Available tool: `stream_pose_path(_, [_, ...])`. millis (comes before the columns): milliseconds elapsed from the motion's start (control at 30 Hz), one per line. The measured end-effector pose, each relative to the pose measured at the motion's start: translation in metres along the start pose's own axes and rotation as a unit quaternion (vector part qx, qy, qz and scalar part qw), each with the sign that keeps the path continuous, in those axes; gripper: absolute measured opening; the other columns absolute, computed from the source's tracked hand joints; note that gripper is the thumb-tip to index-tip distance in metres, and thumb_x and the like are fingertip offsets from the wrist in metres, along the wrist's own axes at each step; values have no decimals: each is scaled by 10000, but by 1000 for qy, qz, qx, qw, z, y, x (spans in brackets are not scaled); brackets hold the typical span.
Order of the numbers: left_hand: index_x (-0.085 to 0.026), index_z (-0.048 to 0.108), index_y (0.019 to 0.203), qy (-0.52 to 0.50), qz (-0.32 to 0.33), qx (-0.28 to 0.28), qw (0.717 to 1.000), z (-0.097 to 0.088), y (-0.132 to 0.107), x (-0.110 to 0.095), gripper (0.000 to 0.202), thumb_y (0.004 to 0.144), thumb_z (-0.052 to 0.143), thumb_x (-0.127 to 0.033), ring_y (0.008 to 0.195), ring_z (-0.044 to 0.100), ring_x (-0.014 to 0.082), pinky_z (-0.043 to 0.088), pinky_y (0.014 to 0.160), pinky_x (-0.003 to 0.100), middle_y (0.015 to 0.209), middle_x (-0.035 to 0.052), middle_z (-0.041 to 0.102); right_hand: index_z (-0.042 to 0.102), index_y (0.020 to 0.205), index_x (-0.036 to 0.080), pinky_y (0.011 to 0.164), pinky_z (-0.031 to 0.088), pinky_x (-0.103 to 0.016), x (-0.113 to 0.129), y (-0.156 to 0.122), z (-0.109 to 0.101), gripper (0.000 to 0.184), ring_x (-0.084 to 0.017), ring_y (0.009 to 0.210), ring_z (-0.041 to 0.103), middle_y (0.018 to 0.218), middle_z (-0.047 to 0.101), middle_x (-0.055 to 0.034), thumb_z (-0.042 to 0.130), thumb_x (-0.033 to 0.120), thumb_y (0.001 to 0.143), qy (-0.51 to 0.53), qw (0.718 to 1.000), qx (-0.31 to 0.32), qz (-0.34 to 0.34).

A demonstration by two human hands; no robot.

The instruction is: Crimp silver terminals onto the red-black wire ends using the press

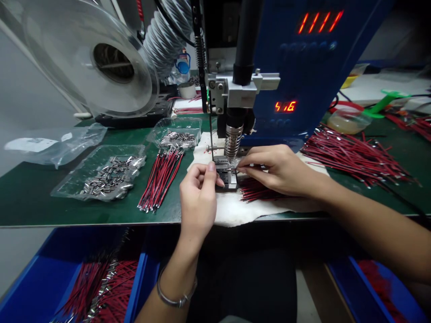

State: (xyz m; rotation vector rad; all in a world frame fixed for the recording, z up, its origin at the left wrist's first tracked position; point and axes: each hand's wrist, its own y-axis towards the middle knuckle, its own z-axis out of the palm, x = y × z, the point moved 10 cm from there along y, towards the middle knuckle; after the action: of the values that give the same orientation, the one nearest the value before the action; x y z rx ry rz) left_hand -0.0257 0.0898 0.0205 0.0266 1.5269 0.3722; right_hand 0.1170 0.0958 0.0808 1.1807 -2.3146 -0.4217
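Observation:
Under the soldering machine's tip (232, 143) sits a small metal fixture (230, 180). My left hand (199, 197) is at the fixture's left side, fingers curled and thumb pressed against them; whatever lies between them is hidden. From the right, my right hand (279, 172) pinches at the fixture's upper right, close below the tip. What the pinch holds is too small to make out. Beneath my right hand a bundle of red and black wires (257, 192) lies on a white cloth (232, 213).
To the left are trays of small metal parts (109, 177) (178, 138) and a wire bundle (160, 179). A larger wire pile (357, 154) lies right. A clear reel (84, 58) stands back left. Blue bins (139, 287) (357, 291) sit below the table edge.

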Motion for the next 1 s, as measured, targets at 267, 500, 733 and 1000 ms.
stream_pose_path(267, [-167,523,720,0,1,1,1000,0,0,0,291,876,583,-406,497,462,86,348,473,209,648,20,586,716,945,102,652,422,-234,0,1,0,176,-127,704,595,824,661,-70,562,156,880,3,1000,2,2])
stream_pose_path(500, [-166,526,725,-1,5,1,1000,0,0,-1,289,878,584,-404,512,474,91,345,471,208,646,21,582,714,943,105,640,416,-232,1,1,0,178,-127,697,593,817,658,-68,554,153,881,-2,1000,3,-1])
stream_pose_path(733, [-163,526,721,-5,8,5,1000,1,0,-1,283,881,585,-388,539,493,97,358,488,207,648,26,581,714,938,109,631,410,-230,1,1,0,181,-120,679,581,808,654,-62,550,163,886,-1,1000,1,-3])
stream_pose_path(1000, [-167,527,718,-8,4,4,1000,1,0,-2,281,877,589,-390,526,482,95,354,484,208,643,20,578,711,939,120,643,414,-235,0,1,1,175,-128,695,588,815,655,-61,552,168,883,0,1000,2,1])
